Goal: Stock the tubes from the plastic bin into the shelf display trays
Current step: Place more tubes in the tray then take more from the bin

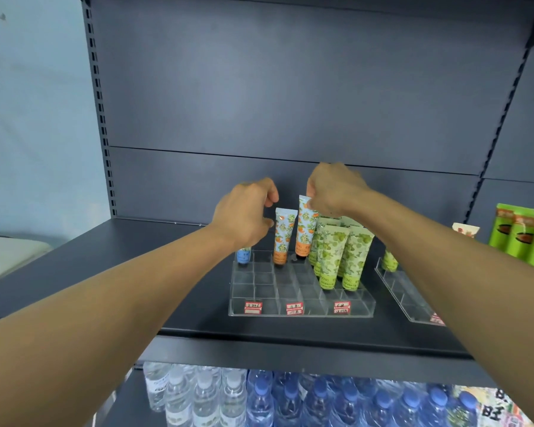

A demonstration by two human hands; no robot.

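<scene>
The right hand [330,189] pinches the top of an orange-print tube [305,229] standing upright at the back of the clear display tray [299,298]; the left hand [244,214], at its nine o'clock, hovers with fingers loosely curled, holding nothing; a second orange tube [282,237] stands between them; green tubes [342,257] stand at four o'clock of the held one; water bottles [259,396] fill the shelf below.

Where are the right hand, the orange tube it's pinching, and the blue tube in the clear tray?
right hand [333,192], head view, on the back of the hand
orange tube [306,229], head view, on its printed body
blue tube [244,255], head view, on its lower body
</scene>
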